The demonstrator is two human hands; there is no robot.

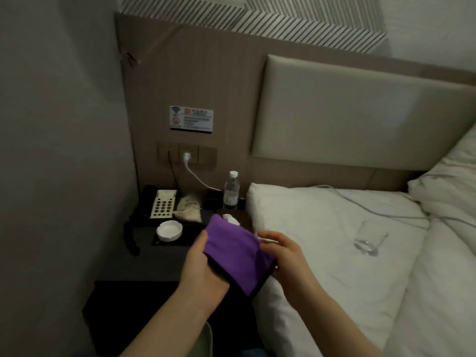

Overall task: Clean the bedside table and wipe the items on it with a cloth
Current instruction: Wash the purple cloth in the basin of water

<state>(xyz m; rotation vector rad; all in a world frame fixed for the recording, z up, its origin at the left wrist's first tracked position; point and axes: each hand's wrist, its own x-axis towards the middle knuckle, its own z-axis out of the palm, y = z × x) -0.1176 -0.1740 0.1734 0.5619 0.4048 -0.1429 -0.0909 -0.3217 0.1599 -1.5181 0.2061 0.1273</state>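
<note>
We see both hands, left [203, 266] and right [283, 256], gripping the cloth [233, 249] around a dark flat item above the table [144, 261]. 1 glass [369, 240] sits on the bed [322, 228]; phone [161, 203], ashtray [169, 230] and bottle [231, 190] look untouched.

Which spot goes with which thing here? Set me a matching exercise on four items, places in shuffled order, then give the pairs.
Things:
1. ashtray
2. drinking glass
3. water bottle
4. purple cloth

Places:
A. lying on the white bed cover
B. held between the left hand and the right hand
C. standing at the back of the bedside table, next to the pillow
D. sitting on the table in front of the telephone

Pairs: 1-D, 2-A, 3-C, 4-B
</note>
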